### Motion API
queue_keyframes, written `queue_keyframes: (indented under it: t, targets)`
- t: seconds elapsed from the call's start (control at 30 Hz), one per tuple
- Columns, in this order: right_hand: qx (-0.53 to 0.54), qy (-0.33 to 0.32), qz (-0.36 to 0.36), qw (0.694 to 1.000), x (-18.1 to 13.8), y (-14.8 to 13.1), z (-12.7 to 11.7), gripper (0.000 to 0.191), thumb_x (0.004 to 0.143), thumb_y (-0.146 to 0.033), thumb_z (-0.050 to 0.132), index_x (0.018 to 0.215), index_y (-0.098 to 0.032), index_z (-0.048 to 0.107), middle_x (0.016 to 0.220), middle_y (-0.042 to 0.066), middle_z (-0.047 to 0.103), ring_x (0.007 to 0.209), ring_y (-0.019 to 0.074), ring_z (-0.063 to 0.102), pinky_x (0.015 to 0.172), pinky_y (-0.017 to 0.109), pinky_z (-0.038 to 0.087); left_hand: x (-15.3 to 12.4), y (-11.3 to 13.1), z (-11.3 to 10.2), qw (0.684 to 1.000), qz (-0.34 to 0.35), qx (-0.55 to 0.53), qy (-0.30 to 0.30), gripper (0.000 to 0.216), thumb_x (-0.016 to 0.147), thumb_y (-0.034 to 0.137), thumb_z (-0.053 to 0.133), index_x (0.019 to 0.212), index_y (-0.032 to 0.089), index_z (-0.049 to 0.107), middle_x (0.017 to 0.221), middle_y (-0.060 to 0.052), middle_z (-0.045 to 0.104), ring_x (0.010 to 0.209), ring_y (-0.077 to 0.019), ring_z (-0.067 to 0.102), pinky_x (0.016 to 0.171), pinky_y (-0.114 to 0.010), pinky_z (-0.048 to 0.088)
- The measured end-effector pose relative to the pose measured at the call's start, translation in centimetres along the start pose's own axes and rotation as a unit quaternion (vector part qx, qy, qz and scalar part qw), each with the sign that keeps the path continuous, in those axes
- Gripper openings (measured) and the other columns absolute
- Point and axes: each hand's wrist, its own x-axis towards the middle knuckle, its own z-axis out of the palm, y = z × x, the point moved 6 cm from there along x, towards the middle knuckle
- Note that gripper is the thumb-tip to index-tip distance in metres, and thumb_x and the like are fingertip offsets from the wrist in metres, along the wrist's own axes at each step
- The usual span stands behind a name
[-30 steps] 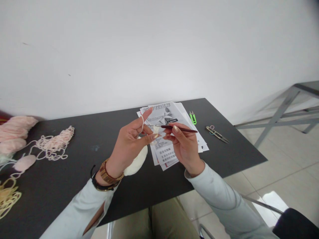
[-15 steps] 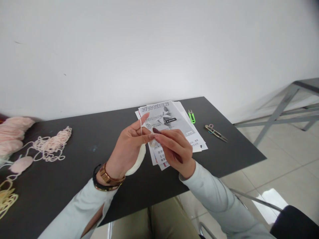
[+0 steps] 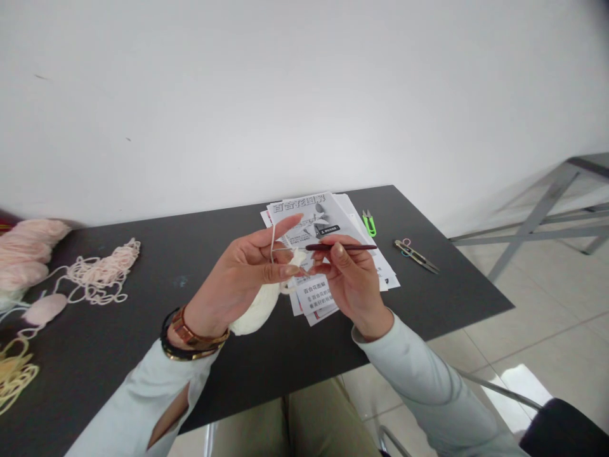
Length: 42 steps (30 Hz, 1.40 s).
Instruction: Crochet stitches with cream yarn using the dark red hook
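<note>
My left hand [image 3: 247, 270] pinches a small piece of white crochet work [image 3: 299, 257] between thumb and fingers. A strand of white yarn [image 3: 273, 241] runs over its raised index finger. Across my right hand [image 3: 352, 273] lies a dark red crochet hook [image 3: 345, 247], gripped by thumb and fingers, its tip pointing left at the crochet piece. Some of my right fingertips are close under the piece; whether they touch it I cannot tell. Behind my left wrist, a ball of white yarn [image 3: 257, 311] rests on the table, partly hidden by the hand.
Printed sheets [image 3: 349, 216] lie under and beyond my hands on the dark table [image 3: 157, 273]. To the right are green thread snips [image 3: 368, 223] and metal snips [image 3: 416, 257]. Pink yarn [image 3: 102, 273] and yellow yarn [image 3: 16, 374] lie at the left. A white wall rises behind.
My right hand has turned and shifted right, so the hook now shows lengthwise across it. The white crochet piece is more exposed. My left hand stays pinched on it, with the view slightly shifted.
</note>
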Motion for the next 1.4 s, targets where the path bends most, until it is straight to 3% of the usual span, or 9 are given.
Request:
queue_keyframes:
  t: [0.17, 0.53, 0.67, 0.87, 1.4]
  targets:
    - [0.023, -0.029, 0.022, 0.999, 0.0, -0.2, 0.3, 0.016, 0.083, -0.039, 0.073, 0.088, -0.023, 0.072, 0.066, -0.005, 0.069, 0.057, 0.007, 0.066, 0.057, 0.018, 0.063, -0.3, 0.1, 0.3, 0.999, -0.026, 0.016, -0.022, 0.06, 0.072, 0.008, 0.078, 0.128, 0.027, 0.067, 0.07, 0.0, 0.067, 0.06, -0.0121, 0.061, 0.063, -0.028, 0.053]
    - [0.01, -0.048, 0.004, 0.999, -0.2, -1.1, 0.7, 0.021, 0.083, -0.042, 0.073, 0.082, -0.022, 0.067, 0.068, -0.006, 0.064, 0.053, 0.0072, 0.065, 0.054, 0.021, 0.063, -0.7, -0.2, 0.9, 0.992, -0.078, -0.008, -0.097, 0.061, 0.071, 0.009, 0.078, 0.129, 0.025, 0.066, 0.072, -0.003, 0.068, 0.06, -0.0126, 0.062, 0.056, -0.023, 0.049]
    - [-0.023, -0.037, -0.003, 0.999, -0.2, -1.3, 0.5, 0.027, 0.081, -0.046, 0.073, 0.08, -0.021, 0.064, 0.074, -0.005, 0.066, 0.051, 0.0082, 0.066, 0.051, 0.022, 0.062, -0.6, -0.5, 0.8, 0.991, -0.087, -0.007, -0.1, 0.059, 0.07, 0.011, 0.079, 0.127, 0.024, 0.068, 0.08, -0.006, 0.07, 0.06, -0.0139, 0.062, 0.055, -0.025, 0.051]
    - [-0.022, -0.065, -0.034, 0.997, -0.3, -1.8, 0.8, 0.021, 0.088, -0.04, 0.067, 0.081, -0.021, 0.067, 0.075, -0.004, 0.06, 0.054, 0.0076, 0.063, 0.052, 0.022, 0.062, -0.6, -0.7, 1.0, 0.989, -0.083, -0.01, -0.124, 0.059, 0.073, 0.008, 0.075, 0.129, 0.023, 0.067, 0.068, -0.001, 0.06, 0.062, -0.0132, 0.06, 0.055, -0.023, 0.051]
    - [-0.11, -0.079, -0.102, 0.986, 0.1, -3.3, 0.9, 0.023, 0.09, -0.045, 0.062, 0.08, -0.025, 0.063, 0.074, -0.001, 0.055, 0.06, 0.0125, 0.057, 0.048, 0.025, 0.055, -0.6, -1.0, 0.9, 0.984, -0.121, -0.013, -0.127, 0.058, 0.07, 0.004, 0.073, 0.125, 0.021, 0.07, 0.068, -0.001, 0.058, 0.058, -0.0126, 0.059, 0.052, -0.023, 0.05]
